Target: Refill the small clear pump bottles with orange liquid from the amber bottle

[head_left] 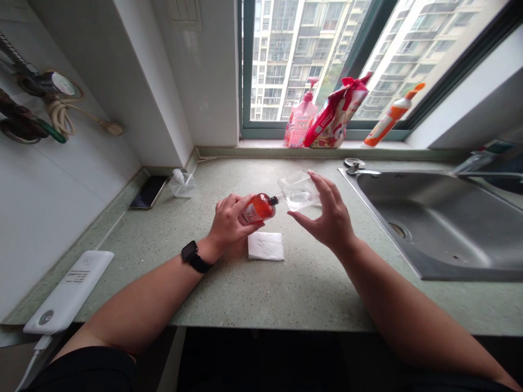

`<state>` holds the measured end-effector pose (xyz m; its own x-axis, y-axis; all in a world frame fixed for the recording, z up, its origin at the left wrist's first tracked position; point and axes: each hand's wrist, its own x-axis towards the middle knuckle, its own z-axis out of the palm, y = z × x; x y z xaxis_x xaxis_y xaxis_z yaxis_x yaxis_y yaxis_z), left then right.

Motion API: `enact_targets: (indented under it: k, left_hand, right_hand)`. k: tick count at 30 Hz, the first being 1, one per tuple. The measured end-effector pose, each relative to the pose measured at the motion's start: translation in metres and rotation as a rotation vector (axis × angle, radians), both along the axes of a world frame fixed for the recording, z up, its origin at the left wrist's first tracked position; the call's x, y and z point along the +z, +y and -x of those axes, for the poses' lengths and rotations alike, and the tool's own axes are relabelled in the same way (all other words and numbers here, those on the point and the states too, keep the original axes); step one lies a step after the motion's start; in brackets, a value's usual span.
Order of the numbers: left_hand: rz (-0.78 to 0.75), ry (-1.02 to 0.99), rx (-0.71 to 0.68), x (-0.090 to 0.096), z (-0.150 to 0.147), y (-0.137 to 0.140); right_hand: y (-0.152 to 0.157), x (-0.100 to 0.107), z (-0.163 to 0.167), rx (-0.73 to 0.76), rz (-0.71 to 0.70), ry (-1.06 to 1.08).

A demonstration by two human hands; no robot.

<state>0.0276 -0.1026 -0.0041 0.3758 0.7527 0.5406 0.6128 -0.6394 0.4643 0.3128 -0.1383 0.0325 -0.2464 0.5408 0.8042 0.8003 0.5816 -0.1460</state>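
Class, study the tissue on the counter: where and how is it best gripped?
Probably by its near edge, pinched low and coming from the near side. The tissue lies flat, offering little but edges to grasp; the left hand, holding the red bottle, crowds its far edge, while the near one looks unobstructed.

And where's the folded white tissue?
In the head view, the tissue lies on the counter, left of the sink, just below the red bottle in the left hand.

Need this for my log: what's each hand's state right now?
Left hand: closed around the red bottle, holding it.
Right hand: closed on the clear container, holding it.
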Motion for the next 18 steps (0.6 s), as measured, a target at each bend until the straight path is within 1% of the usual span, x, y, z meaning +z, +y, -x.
enact_targets:
  k: [8,18]
  left_hand:
    - [0.016,-0.048,-0.020,0.001,-0.001,-0.001]
    - [0.016,-0.117,-0.057,0.002,-0.004,-0.001]
  right_hand:
    - [-0.002,0.008,0.003,-0.023,-0.014,-0.023]
    - [-0.001,0.015,0.005,-0.013,-0.049,-0.064]
